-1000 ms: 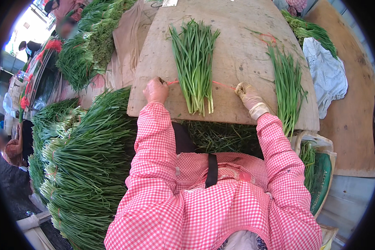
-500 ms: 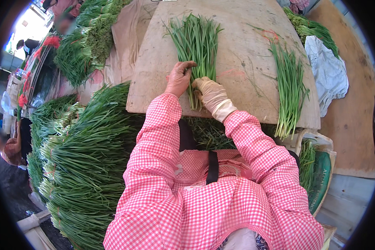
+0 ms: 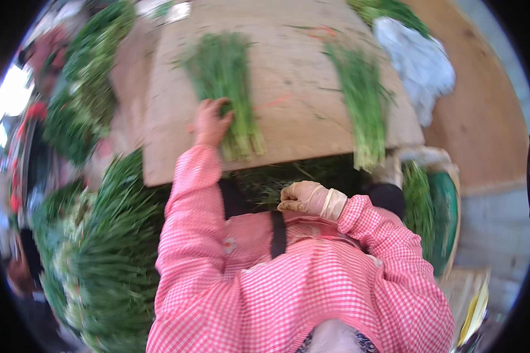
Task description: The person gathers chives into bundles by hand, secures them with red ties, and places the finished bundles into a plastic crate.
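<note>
My bare left hand (image 3: 213, 122) rests against the left side of a bunch of garlic chives (image 3: 222, 67), fingers and thumb apart. The bunch lies on the wooden board (image 3: 294, 126), its pale cut ends toward me. My right hand (image 3: 309, 199), in a stained pale glove, is off the board in front of my lap. Its fingers are curled in, and whatever they may hold is hidden. A second, slimmer bunch of chives (image 3: 359, 97) lies at the board's right side. The picture is somewhat blurred by motion.
Large stacks of tied chives (image 3: 115, 253) stand at my left, with more greens (image 3: 91, 88) behind. A white cloth (image 3: 415, 62) lies beyond the board's right edge. A green-lined container (image 3: 444, 217) stands at lower right. Thin red strands (image 3: 274, 101) lie on the board.
My right hand has left the bunch and drawn back toward my lap. The left hand stays at the bunch, its fingers spread wider. The whole view has shifted toward the right.
</note>
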Available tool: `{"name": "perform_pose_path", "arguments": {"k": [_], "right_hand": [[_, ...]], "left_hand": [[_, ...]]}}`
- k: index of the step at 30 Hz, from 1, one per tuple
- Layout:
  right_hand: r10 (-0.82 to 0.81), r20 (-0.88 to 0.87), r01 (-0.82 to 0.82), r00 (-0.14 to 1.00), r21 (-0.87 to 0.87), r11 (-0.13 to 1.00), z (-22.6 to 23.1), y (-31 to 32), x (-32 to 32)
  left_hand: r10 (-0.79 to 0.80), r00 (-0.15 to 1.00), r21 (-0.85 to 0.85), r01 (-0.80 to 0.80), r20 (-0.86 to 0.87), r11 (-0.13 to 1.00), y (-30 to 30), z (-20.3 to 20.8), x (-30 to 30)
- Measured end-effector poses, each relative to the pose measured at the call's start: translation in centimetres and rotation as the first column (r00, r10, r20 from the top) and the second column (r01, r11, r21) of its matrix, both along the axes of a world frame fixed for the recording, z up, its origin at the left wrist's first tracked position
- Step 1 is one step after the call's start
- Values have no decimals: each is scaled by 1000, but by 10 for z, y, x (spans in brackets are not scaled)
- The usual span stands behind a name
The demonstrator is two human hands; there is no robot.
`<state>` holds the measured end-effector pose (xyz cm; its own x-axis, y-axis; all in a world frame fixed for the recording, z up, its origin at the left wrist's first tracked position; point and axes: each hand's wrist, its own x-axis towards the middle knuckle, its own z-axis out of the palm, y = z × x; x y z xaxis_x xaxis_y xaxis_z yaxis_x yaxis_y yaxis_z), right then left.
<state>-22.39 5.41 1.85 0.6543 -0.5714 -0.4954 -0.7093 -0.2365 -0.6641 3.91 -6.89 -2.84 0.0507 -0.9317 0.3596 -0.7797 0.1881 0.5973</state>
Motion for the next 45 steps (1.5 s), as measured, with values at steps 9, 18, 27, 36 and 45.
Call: {"name": "perform_pose_path", "arguments": {"k": [9, 18, 27, 36, 45], "right_hand": [[-818, 244, 833, 521, -357, 424, -9, 9, -208], [-971, 229, 738, 70, 643, 205, -64, -30, -194], [-901, 431, 146, 48, 890, 433, -45, 15, -123], [-832, 181, 431, 525, 786, 443, -41, 19, -122], [-479, 552, 713, 683, -357, 604, 12, -4, -127]], "left_hand": [[-110, 993, -366, 89, -37, 926, 31, 55, -91], [126, 568, 566, 722, -813, 398, 90, 9, -231], [283, 77, 159, 947, -956, 279, 89, -20, -232], [392, 10, 154, 929, -920, 336, 89, -6, -230], [257, 213, 306, 861, -942, 407, 93, -5, -234]]}}
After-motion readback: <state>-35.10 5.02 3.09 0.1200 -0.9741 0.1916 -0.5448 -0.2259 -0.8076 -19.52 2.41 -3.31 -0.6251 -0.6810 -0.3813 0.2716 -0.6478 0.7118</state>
